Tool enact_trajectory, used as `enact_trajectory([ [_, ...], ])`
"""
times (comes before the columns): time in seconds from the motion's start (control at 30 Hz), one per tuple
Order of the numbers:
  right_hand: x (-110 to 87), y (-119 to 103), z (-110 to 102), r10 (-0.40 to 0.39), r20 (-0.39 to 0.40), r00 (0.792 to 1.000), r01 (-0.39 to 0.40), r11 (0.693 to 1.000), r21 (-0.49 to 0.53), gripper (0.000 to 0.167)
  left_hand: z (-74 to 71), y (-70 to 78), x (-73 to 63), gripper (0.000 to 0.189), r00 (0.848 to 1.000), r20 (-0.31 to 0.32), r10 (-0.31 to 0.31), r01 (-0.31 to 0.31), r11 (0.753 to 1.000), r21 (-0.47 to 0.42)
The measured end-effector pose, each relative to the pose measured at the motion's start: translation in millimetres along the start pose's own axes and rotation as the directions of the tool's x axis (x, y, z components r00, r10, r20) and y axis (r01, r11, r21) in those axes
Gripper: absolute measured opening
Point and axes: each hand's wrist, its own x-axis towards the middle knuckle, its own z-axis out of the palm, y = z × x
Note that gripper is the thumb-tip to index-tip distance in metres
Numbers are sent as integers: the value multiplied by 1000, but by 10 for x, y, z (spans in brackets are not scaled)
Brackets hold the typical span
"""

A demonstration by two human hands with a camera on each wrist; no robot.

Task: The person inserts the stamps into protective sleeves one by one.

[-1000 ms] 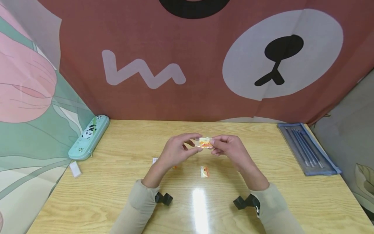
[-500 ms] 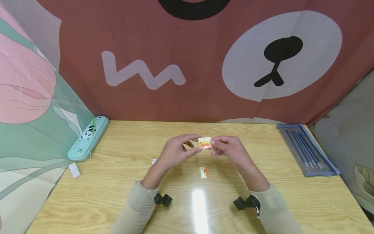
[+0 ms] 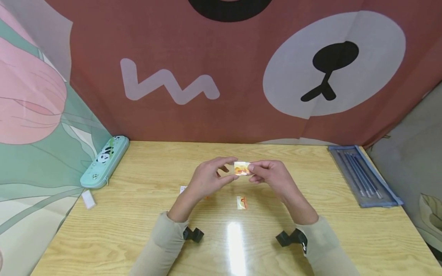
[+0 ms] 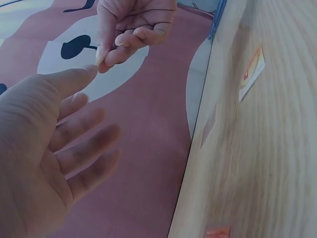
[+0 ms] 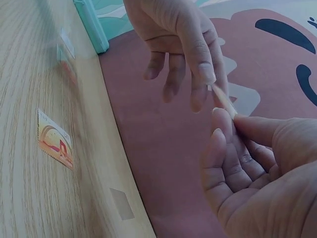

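Above the table, in the head view, a small yellow-and-orange stamp [image 3: 241, 168] is held up between both hands, its face glossy. My right hand [image 3: 274, 178] pinches its right end between thumb and fingers. My left hand [image 3: 208, 177] holds its left end, index fingertip at the upper edge and thumb at the lower; the other fingers spread loosely. From the right wrist view, the held stamp [image 5: 225, 102] shows nearly edge-on. Another stamp [image 3: 241, 202], orange and white with perforated edges, lies on the table below the hands.
Partly hidden behind the left wrist lies a whitish paper piece [image 3: 183, 189], with an orange bit [image 3: 206, 197] nearby. A panda pencil case [image 3: 105, 162] and a white block [image 3: 88, 199] are at left. A blue mesh pouch [image 3: 365, 176] with pencil-like sticks lies at right.
The held stamp has tilted so its face shows more fully and brightly, and the clear strip at its left end is less visible. Both hands stay nearly in place.
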Motion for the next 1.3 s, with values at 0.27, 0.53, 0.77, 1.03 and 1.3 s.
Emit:
enact_trajectory([
  [0.27, 15, 11, 2, 30, 2, 1000, -30, 999, -18, 35, 20, 17, -6, 59, 987, -65, 149, -133, 971, 198],
  [0.53, 13, 22, 32, 38, 14, 999, -38, 999, -14, 34, 70, 34, -18, 45, 965, -93, 244, -210, 936, 283],
  [0.77, 7, 20, 41, 31, 13, 999, -31, 999, -8, 34, 74, 66, -29, 43, 975, -87, 205, -178, 952, 249],
  [1.03, 13, 34, -24, 1, 22, 1000, 1, 996, -87, 33, 45, 79, -32, 42, 992, -69, 102, -85, 973, 215],
  [1.3, 52, 46, -91, 13, -1, 1000, -13, 992, -126, 35, 14, 83, -26, 40, 999, -36, -39, 44, 983, 179],
])
